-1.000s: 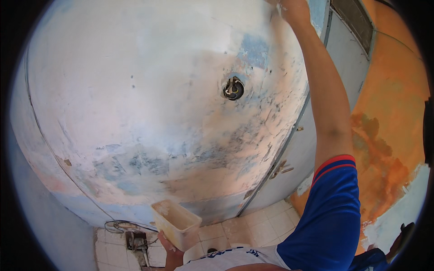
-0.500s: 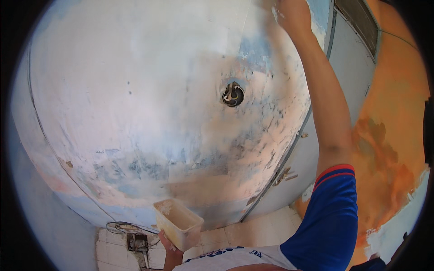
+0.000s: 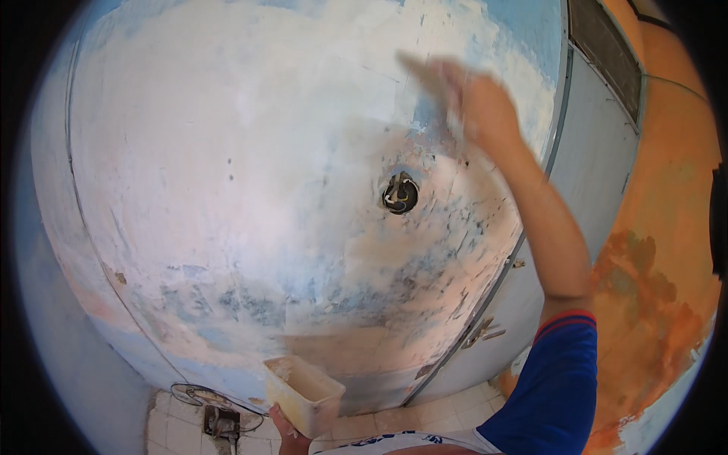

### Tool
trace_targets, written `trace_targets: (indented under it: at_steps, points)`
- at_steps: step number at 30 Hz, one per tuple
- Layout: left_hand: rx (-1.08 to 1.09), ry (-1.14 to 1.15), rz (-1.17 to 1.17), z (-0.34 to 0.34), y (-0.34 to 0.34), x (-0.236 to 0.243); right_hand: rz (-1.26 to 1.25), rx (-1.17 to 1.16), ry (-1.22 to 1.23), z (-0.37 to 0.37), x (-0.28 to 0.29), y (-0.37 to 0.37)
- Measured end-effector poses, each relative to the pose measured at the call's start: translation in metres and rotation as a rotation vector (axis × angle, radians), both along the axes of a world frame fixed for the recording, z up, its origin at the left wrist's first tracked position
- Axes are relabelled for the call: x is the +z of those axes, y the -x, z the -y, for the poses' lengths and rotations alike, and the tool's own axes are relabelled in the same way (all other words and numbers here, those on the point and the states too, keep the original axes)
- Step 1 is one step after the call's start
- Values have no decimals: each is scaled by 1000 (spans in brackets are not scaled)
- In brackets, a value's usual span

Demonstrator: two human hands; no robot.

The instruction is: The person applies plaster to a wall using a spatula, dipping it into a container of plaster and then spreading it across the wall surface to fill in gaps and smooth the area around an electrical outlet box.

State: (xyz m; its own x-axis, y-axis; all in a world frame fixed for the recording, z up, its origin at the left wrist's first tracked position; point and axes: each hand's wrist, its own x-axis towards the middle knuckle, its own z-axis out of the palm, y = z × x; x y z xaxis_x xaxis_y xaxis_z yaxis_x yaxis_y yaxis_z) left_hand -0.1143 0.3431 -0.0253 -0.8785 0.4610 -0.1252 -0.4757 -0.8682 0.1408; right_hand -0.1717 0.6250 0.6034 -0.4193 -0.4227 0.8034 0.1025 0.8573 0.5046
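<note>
My right hand, raised against the patchy wall, is closed around what looks like a putty knife. Motion smears its flat blade, which lies at the wall above a round hole. Low in front of me, my left hand grips a cream rectangular plastic tub by its side and underside. The tub tilts with its mouth toward the wall, and pale paste smears its inner wall. How much lies at its bottom is hidden.
Wires show inside the round socket hole. To the right stands a grey door with a handle, beside an orange wall. A loose black cable hangs near a square box at lower left, above white tiles.
My right hand has come down and left from the top edge, bringing the putty knife into sight. The tub stays in my left hand, slightly lower in view as the view has shifted up.
</note>
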Motion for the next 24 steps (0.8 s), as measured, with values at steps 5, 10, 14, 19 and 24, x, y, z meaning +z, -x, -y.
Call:
trace_targets:
  at_steps: [5, 10, 14, 19, 24]
  points:
    - [-47, -4, 16, -6, -7, 9, -303, -18, 7, -26, 125, 52]
    - [-5, 100, -11, 26, -2, -5, -48, -255, -69, -25, 6, 57]
    - [-2, 65, 28, 53, 0, 23, 86, -45, 4, -7, -61, 21]
    - [-21, 45, 12, 73, -11, 39, -188, -1, -41, 1, 79, 20]
    - [-63, 43, -52, 80, -17, 34, -210, 197, -324, -35, 144, 55]
